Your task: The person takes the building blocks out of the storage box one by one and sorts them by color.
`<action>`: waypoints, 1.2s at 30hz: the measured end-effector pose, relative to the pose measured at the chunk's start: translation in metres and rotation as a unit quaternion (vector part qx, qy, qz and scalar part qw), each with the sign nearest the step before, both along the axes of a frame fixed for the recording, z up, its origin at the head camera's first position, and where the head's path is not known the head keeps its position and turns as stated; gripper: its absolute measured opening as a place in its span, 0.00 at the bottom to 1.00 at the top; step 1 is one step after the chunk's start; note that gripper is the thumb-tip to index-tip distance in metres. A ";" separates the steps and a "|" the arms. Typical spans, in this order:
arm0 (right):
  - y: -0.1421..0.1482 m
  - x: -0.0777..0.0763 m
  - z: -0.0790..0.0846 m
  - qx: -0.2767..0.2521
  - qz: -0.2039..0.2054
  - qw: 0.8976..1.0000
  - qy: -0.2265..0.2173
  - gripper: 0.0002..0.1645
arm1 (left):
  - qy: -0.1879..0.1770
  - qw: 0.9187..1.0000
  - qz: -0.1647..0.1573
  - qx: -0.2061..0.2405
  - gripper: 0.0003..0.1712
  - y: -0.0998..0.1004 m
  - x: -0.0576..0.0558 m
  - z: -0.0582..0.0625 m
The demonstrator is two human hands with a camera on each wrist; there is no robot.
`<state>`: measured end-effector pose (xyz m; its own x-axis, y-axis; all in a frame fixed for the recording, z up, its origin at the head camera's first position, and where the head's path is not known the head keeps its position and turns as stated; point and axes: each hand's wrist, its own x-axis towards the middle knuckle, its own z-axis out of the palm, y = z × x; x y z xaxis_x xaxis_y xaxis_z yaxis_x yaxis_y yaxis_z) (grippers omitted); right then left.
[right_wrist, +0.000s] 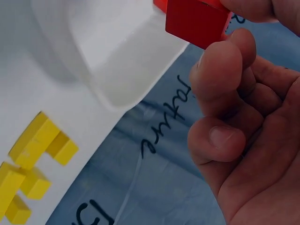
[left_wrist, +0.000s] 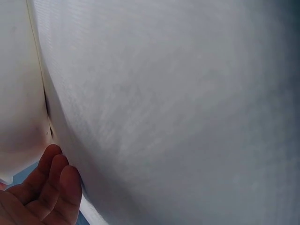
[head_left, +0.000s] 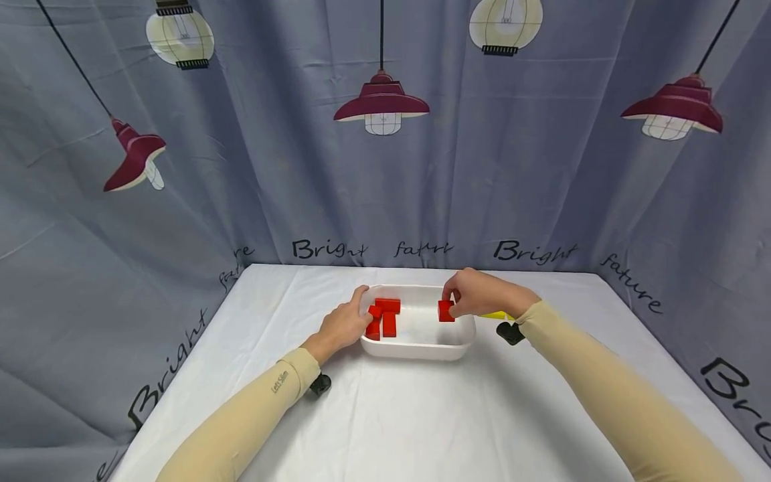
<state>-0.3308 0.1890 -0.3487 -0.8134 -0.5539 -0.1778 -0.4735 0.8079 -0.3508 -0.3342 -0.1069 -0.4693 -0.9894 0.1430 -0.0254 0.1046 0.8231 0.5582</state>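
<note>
A white plastic box (head_left: 415, 351) stands on the table. Its left end is gripped by my left hand (head_left: 342, 327), thumb over the rim and fingers along the outer wall; those fingertips (left_wrist: 70, 183) also show in the left wrist view. Between thumb and fingers my right hand (head_left: 484, 293) pinches a red block (head_left: 446, 311) above the box's right end. The right wrist view shows this block (right_wrist: 197, 21) up close, the other fingers curled below. Several more red blocks (head_left: 389, 325) lie together inside the box on the left, partly behind the left thumb.
Several yellow blocks (right_wrist: 35, 140) lie on the white cloth to the right of the box, mostly hidden by my right hand in the head view. A white cloth (head_left: 409, 415) covers the table. Behind it hangs a grey-blue curtain (head_left: 271, 167) printed with lamps.
</note>
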 end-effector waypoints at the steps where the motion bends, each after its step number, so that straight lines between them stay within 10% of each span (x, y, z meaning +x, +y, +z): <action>1: 0.003 0.001 0.001 -0.001 -0.001 1.000 0.001 0.06 | 0.000 1.000 0.001 0.000 0.40 0.000 0.000 0.000; 36: 0.098 0.009 -0.041 0.003 -0.120 0.992 -0.038 0.14 | -0.013 1.000 0.005 0.004 0.40 0.001 0.000 0.002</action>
